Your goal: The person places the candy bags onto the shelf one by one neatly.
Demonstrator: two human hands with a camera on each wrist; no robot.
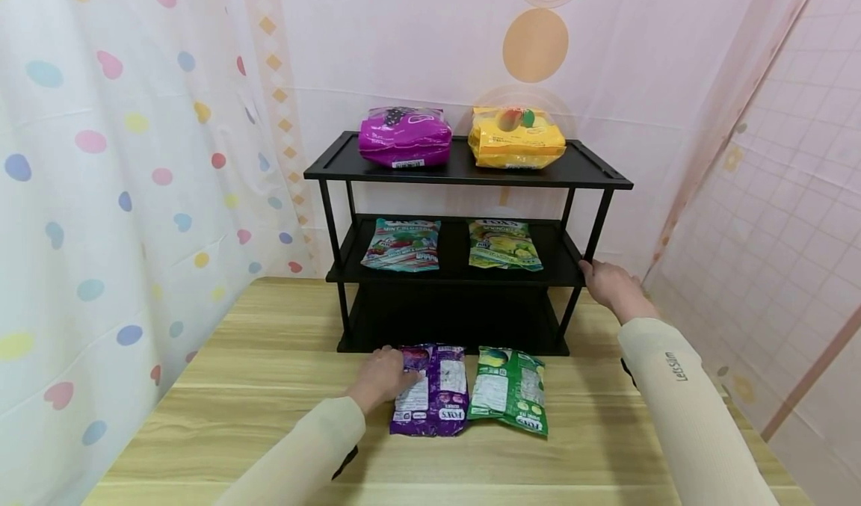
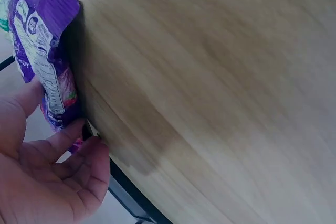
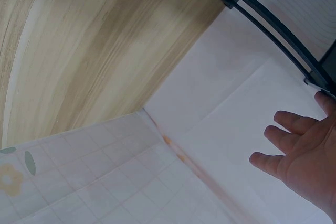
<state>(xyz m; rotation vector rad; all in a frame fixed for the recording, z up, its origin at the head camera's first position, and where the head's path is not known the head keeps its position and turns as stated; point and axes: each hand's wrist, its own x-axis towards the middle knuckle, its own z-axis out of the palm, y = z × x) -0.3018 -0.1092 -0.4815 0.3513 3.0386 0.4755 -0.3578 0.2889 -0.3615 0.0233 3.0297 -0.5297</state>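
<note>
A purple FOX'S candy bag (image 1: 430, 394) lies on the table before the rack. My left hand (image 1: 382, 377) pinches its left edge, thumb on the printed face and the other fingers at its upper corner. In the left wrist view the same purple bag (image 2: 44, 51) bulges beside the thumb. Next to it lies a green candy bag (image 1: 509, 390). My right hand (image 1: 612, 289) touches the right end of the black three-tier rack (image 1: 464, 276) at the middle shelf. The right wrist view shows this hand (image 3: 307, 153) with fingers spread and fairly straight.
On the top shelf stand a purple pack (image 1: 406, 138) and a yellow pack (image 1: 516, 140). The middle shelf bears a teal candy bag (image 1: 402, 244) and a yellow-green candy bag (image 1: 503, 244). Patterned curtains (image 1: 134, 155) enclose the wooden table (image 1: 235, 386).
</note>
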